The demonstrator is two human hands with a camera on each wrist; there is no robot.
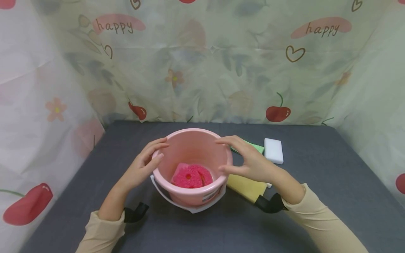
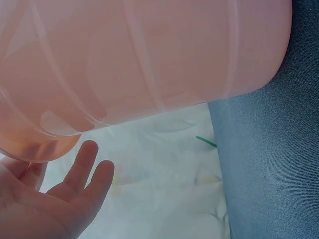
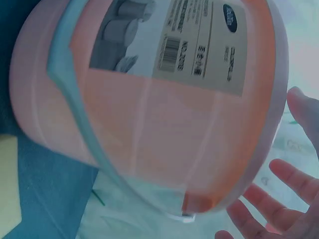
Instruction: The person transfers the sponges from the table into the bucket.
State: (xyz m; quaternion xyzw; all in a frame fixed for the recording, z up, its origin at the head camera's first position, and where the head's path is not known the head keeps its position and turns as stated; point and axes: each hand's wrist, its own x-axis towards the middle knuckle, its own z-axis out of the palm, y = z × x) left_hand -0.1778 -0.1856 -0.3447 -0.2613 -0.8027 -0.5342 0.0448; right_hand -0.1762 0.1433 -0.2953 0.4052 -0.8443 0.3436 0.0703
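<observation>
A pink plastic bucket (image 1: 193,144) stands upright, its white handle (image 1: 194,210) hanging down at the front. Inside lie a bright pink, porous sponge-like piece (image 1: 186,180) with a round hole and a paler pink piece (image 1: 181,166) behind it. At the left side of the rim is my left hand (image 1: 142,163), fingers spread and loosely bent at the edge. My right hand (image 1: 251,161) is at the opposite side, its thumb and fingers apart by the rim. In the right wrist view, a printed label (image 3: 199,55) shows on the bucket wall.
Right of the bucket lie a flat yellow piece (image 1: 248,186), a green cloth-like piece (image 1: 257,147) partly behind my right hand, and a white block (image 1: 273,151). A dark grey cloth (image 1: 316,168) covers the table. Printed curtains (image 1: 202,70) enclose the back and sides.
</observation>
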